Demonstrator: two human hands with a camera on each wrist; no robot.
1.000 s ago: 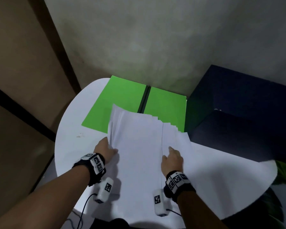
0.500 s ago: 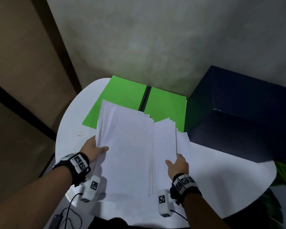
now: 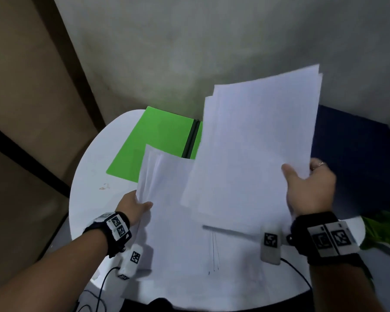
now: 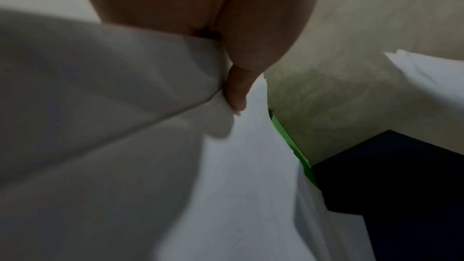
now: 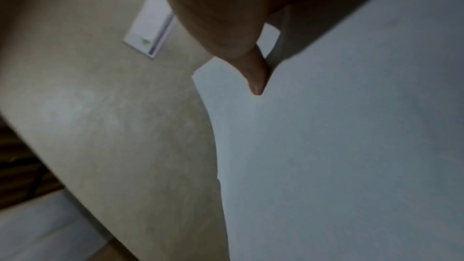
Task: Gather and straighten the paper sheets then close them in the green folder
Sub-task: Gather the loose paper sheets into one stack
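The right hand (image 3: 309, 190) pinched a raised paper stack (image 3: 252, 143) at centre-right; the left hand (image 3: 131, 206) gripped lower sheets (image 3: 167, 199) left of centre, overlapping the open green folder (image 3: 158, 143) behind.

Right hand (image 3: 311, 190) at right of frame, thumb on top, gripping a lifted stack of white paper sheets (image 3: 252, 143) by its right edge, stack tilted up toward upper right. Left hand (image 3: 132, 206) at lower left, pinching the left edge of a second sheaf of white paper sheets (image 3: 173, 210) low over the round white table (image 3: 88, 176). Open bright green folder with black spine (image 3: 158, 143) flat at centre, partly covered by both. Dark navy box (image 3: 356, 158) at right. Black wristbands with square-patterned markers on both wrists.
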